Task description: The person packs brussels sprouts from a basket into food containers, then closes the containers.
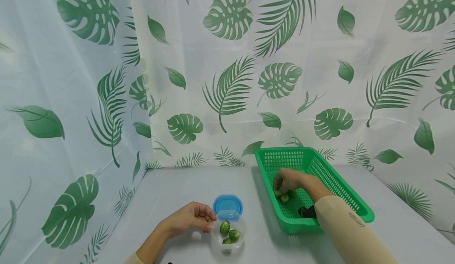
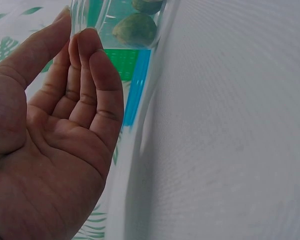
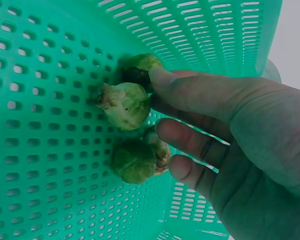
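On the table stands a small clear plastic container [image 1: 239, 245] with several Brussels sprouts [image 1: 224, 227] inside. My left hand [image 1: 193, 218] is at its left side, fingers curled, thumb and fingertips holding the rim; the left wrist view shows the fingertips [image 2: 88, 37] against the clear wall. Inside a green basket [image 1: 284, 220], my right hand [image 1: 289, 180] reaches down to more sprouts. In the right wrist view its thumb presses a dark-sided Brussels sprout [image 3: 147, 62], pinched against the partly hidden index finger. Beside it lie a paler sprout [image 3: 127, 107] and a darker one [image 3: 134, 161].
A blue lid [image 1: 227, 204] lies just behind the container. The slotted basket stands to the right, its long wall [image 1: 268, 193] between the two hands. A leaf-printed curtain [image 1: 234, 98] closes off the back and left of the pale table [image 1: 177, 181].
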The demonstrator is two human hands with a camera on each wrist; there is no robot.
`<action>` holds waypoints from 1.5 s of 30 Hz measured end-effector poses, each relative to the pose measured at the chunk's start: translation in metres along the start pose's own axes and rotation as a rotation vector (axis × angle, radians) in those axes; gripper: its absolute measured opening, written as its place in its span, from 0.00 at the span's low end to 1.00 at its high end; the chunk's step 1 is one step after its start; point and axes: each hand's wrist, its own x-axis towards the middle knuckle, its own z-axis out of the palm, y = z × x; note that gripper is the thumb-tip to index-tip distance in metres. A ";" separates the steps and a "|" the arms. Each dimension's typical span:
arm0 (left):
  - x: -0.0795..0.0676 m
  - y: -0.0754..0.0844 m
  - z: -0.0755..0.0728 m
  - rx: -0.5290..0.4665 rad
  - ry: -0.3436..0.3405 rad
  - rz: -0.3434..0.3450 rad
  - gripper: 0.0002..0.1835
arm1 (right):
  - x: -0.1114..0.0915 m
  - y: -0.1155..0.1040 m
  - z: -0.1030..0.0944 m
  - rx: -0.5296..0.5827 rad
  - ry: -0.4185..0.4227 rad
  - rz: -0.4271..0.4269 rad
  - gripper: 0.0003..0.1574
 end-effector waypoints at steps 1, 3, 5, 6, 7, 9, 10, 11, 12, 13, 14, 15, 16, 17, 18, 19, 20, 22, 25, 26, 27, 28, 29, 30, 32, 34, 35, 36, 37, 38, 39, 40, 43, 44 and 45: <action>0.000 0.000 0.000 0.000 -0.001 0.001 0.25 | 0.000 -0.001 0.000 -0.001 0.000 0.001 0.06; 0.000 0.001 0.000 0.000 -0.002 0.003 0.25 | -0.001 -0.002 0.000 -0.002 -0.001 -0.001 0.05; 0.000 0.001 0.000 0.002 -0.003 0.005 0.25 | -0.002 -0.002 -0.001 -0.001 -0.002 -0.002 0.05; 0.000 0.001 0.000 0.002 -0.002 0.006 0.25 | -0.002 -0.002 -0.001 -0.001 -0.002 -0.004 0.04; 0.000 0.001 0.000 0.003 -0.001 0.005 0.25 | -0.002 -0.002 -0.001 -0.002 -0.003 -0.004 0.04; 0.000 0.001 0.000 0.002 -0.001 0.003 0.24 | -0.002 -0.002 -0.001 -0.001 -0.005 0.002 0.04; 0.000 0.002 0.000 0.003 0.000 0.002 0.24 | -0.002 -0.002 -0.001 0.001 -0.005 0.005 0.04; 0.000 0.002 0.000 0.003 0.000 0.002 0.25 | -0.001 -0.002 0.000 0.002 -0.006 0.007 0.04; 0.000 0.002 0.000 0.004 0.000 0.001 0.25 | -0.001 -0.001 0.000 0.002 -0.007 0.009 0.04; 0.000 0.002 0.000 0.004 0.001 0.000 0.25 | -0.001 -0.002 0.000 0.005 -0.009 0.012 0.04; 0.000 0.002 0.001 0.005 0.001 0.000 0.25 | -0.001 -0.002 0.000 0.007 -0.010 0.014 0.05; 0.000 0.002 0.001 0.006 0.002 0.000 0.25 | -0.001 -0.002 0.000 0.010 -0.010 0.016 0.05; 0.000 0.002 0.001 0.007 0.003 -0.001 0.25 | -0.001 -0.002 0.000 0.010 -0.012 0.016 0.05; -0.001 0.002 0.001 0.006 0.003 -0.003 0.26 | -0.001 -0.002 0.000 0.011 -0.013 0.016 0.05; -0.001 0.002 0.001 0.007 0.003 -0.005 0.26 | -0.001 -0.002 0.000 0.013 -0.015 0.017 0.05; -0.001 0.002 0.001 0.007 0.003 -0.006 0.26 | -0.001 -0.002 0.000 0.016 -0.016 0.018 0.06; -0.001 0.002 0.001 0.007 0.002 -0.008 0.26 | 0.000 -0.002 0.000 0.017 -0.018 0.019 0.06; 0.000 0.002 0.001 0.010 0.002 -0.007 0.25 | 0.000 -0.002 0.000 0.019 -0.023 0.018 0.07; 0.000 0.002 0.001 0.011 0.003 -0.007 0.25 | 0.000 -0.003 0.000 0.029 -0.029 0.026 0.07; 0.000 0.001 0.001 0.010 0.004 -0.006 0.24 | 0.000 -0.002 0.000 0.029 -0.030 0.025 0.07; 0.000 0.001 0.001 0.009 0.005 -0.007 0.24 | 0.000 -0.003 0.000 0.029 -0.030 0.026 0.07; 0.001 0.001 0.001 0.008 0.007 -0.009 0.25 | 0.000 -0.002 0.000 0.028 -0.030 0.025 0.07; 0.001 0.001 0.001 0.008 0.008 -0.009 0.25 | 0.000 -0.002 0.000 0.026 -0.030 0.024 0.06; 0.001 0.001 0.001 0.008 0.009 -0.008 0.24 | 0.000 -0.002 0.000 0.022 -0.029 0.021 0.06; 0.001 0.001 0.000 0.009 0.010 -0.007 0.24 | 0.000 -0.002 0.000 0.013 -0.026 0.012 0.05; 0.001 0.001 0.000 0.011 0.009 -0.007 0.24 | 0.000 -0.002 0.000 0.008 -0.027 0.009 0.05; 0.001 0.001 0.000 0.011 0.008 -0.006 0.24 | 0.000 -0.002 0.000 0.009 -0.029 0.012 0.05; 0.001 0.001 0.000 0.011 0.006 -0.007 0.24 | 0.000 -0.002 0.000 0.010 -0.032 0.015 0.05; 0.001 0.000 -0.001 0.012 0.006 -0.007 0.24 | 0.000 -0.002 0.000 0.011 -0.036 0.019 0.05; 0.001 0.000 -0.001 0.012 0.005 -0.007 0.25 | 0.000 -0.003 0.000 0.014 -0.040 0.023 0.05; 0.001 0.000 -0.001 0.011 0.005 -0.006 0.25 | 0.000 -0.003 0.000 0.017 -0.045 0.030 0.06; 0.001 0.000 -0.001 0.011 0.004 -0.005 0.25 | 0.000 -0.003 0.000 0.018 -0.051 0.035 0.06; 0.001 0.000 -0.001 0.009 0.002 -0.004 0.25 | 0.001 -0.004 0.000 0.030 -0.067 0.071 0.08; 0.001 0.000 0.000 0.008 0.002 -0.006 0.24 | 0.000 -0.005 0.000 0.031 -0.075 0.082 0.09; 0.001 0.000 0.000 0.008 0.002 -0.007 0.24 | 0.000 -0.005 0.000 0.027 -0.081 0.091 0.10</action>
